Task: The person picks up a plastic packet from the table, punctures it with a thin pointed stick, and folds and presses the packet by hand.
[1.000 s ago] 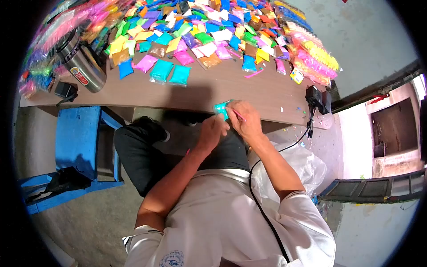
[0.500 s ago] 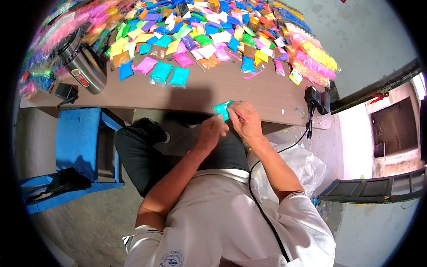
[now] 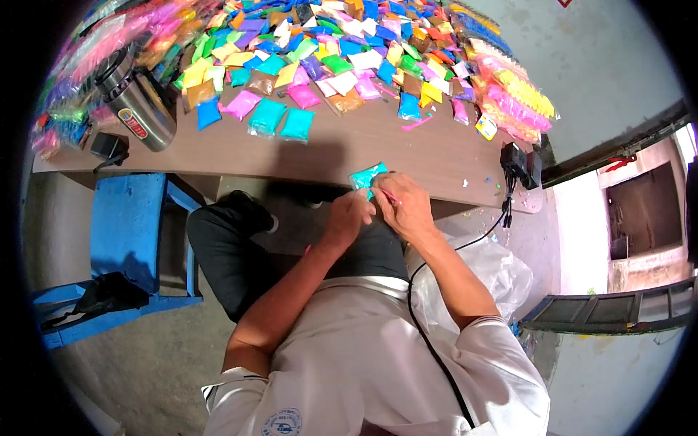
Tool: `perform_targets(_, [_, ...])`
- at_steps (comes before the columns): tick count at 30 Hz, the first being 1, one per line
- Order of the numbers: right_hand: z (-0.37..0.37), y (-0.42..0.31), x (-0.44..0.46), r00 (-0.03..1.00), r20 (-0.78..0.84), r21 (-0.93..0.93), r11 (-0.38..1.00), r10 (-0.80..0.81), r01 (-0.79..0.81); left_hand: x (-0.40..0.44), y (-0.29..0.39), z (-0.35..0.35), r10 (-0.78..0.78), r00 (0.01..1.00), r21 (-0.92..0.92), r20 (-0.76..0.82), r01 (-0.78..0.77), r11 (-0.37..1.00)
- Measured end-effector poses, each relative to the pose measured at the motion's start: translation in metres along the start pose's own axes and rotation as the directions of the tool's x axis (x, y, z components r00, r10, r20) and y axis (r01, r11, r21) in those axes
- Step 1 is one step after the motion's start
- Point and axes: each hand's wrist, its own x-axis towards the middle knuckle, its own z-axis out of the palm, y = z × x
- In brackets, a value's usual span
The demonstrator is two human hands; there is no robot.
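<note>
A small shiny teal packet is held between both hands at the table's front edge. My left hand is closed on its lower left part, with fingers bent. On the packet's right side my right hand pinches it, and a thin pink stick shows among those fingers. Two flat teal packets lie on the table to the upper left of the hands. Behind them spreads a large pile of small colourful packets.
On the brown table stand a steel flask and black adapters with a cable running down. A blue chair is at the left. Clear plastic bags lie below the table's right side.
The teal packet shows more of its face above the fingers than a second ago. My right hand has shifted its hold slightly; my left hand has barely moved.
</note>
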Motion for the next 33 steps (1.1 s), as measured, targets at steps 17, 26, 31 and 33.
perform_targets(17, [0.000,0.007,0.011,0.949,0.155,0.060,0.956,0.274,-0.286,-0.003,0.004,0.000,-0.032,0.999,0.006,-0.026,0.032,0.999])
perform_targets(26, [-0.002,0.001,0.012,0.939,0.149,0.077,0.943,0.311,-0.325,0.001,-0.006,0.000,-0.044,0.999,-0.004,-0.022,0.044,0.999])
perform_targets(31, [0.001,0.001,0.009,0.946,0.116,0.050,0.949,0.303,-0.310,0.001,-0.009,0.002,-0.022,1.000,-0.052,-0.020,0.021,0.998])
perform_targets(33, [0.004,0.000,0.009,0.944,0.050,0.047,0.943,0.327,-0.330,0.001,-0.009,0.001,-0.014,1.000,-0.062,-0.018,0.013,0.998])
